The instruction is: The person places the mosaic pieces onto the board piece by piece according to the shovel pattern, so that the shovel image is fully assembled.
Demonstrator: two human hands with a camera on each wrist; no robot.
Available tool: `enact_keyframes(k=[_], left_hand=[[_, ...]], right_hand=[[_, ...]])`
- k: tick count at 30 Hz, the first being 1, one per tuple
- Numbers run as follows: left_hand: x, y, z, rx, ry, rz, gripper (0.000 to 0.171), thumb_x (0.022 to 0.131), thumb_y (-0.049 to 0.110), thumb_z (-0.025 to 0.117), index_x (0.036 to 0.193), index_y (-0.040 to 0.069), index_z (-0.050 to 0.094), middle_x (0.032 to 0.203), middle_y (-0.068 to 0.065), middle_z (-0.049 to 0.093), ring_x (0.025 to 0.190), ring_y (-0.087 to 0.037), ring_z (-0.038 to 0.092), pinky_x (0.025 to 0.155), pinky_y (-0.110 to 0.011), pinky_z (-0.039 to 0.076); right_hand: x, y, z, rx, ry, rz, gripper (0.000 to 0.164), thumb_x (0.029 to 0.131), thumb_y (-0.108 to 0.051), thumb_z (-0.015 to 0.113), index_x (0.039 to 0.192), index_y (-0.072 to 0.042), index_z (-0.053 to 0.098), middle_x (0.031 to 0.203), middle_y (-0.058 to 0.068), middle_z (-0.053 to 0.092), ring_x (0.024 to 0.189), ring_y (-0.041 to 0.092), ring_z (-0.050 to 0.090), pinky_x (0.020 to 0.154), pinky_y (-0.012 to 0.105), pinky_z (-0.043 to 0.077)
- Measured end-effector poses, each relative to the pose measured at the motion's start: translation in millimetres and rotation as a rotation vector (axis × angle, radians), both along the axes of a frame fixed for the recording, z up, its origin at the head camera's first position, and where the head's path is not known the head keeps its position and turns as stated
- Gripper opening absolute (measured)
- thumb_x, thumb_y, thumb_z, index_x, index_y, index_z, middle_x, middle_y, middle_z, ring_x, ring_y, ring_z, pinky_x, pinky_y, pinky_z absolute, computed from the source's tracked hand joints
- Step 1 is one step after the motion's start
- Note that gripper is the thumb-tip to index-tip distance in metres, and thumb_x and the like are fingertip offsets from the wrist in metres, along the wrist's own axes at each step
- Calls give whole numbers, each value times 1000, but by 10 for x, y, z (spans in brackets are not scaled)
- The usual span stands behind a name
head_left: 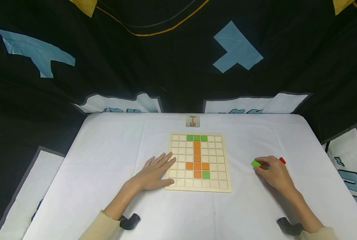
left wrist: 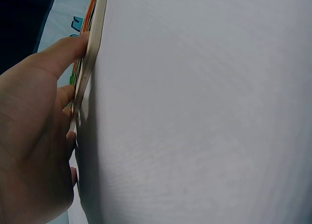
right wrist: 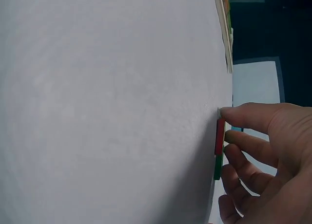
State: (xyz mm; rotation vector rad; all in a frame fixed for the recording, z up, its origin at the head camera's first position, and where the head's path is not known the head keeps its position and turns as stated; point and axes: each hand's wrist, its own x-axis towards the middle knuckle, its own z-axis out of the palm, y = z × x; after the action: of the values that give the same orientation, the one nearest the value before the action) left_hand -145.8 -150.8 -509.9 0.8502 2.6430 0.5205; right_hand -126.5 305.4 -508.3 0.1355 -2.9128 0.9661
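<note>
My left hand point(head_left: 155, 173) lies spread on the left edge of a wooden grid board point(head_left: 226, 181), fingertips and thumb on its rim. Green and orange square tiles fill part of the grid, among them a lone green tile point(head_left: 206, 174) low on the board. Off to the right, my right hand point(head_left: 273, 170) pinches a green tile point(head_left: 255, 163) between thumb and fingers. Close under its fingertips is a red tile point(right wrist: 220, 136), partly hidden in the head view. Another red tile point(head_left: 282, 160) shows just past the knuckles.
A small picture card point(head_left: 192, 121) with a grid pattern lies behind the board. White cloth covers the table point(head_left: 112, 140). Dark straps point(head_left: 130, 221) sit at both wrists. Black curtain point(head_left: 154, 73) hangs beyond the far table edge.
</note>
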Motion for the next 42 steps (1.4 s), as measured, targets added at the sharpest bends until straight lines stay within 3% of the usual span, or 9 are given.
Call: enact_keyframes(k=[8,17,22,26,34,42], left_hand=[[-9,5,1,-1,2,-2,80,97,56,53,160,14,26,166,-6,10,152,-29,6,117,-59,4],[-10,2,-10,-1,1,-6,81,97,57,53,160,15,25,167,-6,9,152,-29,6,117,-59,4],[-6,1,-4,-2,5,-8,81,97,57,53,160,15,25,167,-6,10,152,-29,6,117,-59,4],[-1,-2,0,1,6,-8,80,97,57,53,160,15,25,167,-6,10,152,-29,7,117,-59,4],[-4,0,-9,-6,7,-4,80,97,57,53,160,15,26,167,-6,10,152,-29,6,117,-58,4],[-1,1,-8,2,1,1,81,97,57,53,160,14,26,166,-6,10,152,-29,6,117,-58,4]], right_hand=[[-21,-56,-5,18,42,22,29,80,0,78,107,5,72,101,20,68,92,34,62,78,50,51],[-45,-117,1,43,67,25,26,79,-2,78,104,4,73,90,11,67,77,22,56,63,33,48],[-72,-237,46,32,35,5,28,82,-3,77,109,5,72,99,19,69,86,30,61,73,44,53],[-96,-384,104,12,2,8,30,83,-4,76,111,5,72,109,23,68,102,39,60,86,56,49],[-126,-767,203,2,37,114,26,81,-6,78,107,-1,76,107,13,72,102,35,60,89,54,43],[-110,-1230,200,11,92,292,25,78,-9,81,102,-6,78,101,4,74,95,26,62,86,48,45]])
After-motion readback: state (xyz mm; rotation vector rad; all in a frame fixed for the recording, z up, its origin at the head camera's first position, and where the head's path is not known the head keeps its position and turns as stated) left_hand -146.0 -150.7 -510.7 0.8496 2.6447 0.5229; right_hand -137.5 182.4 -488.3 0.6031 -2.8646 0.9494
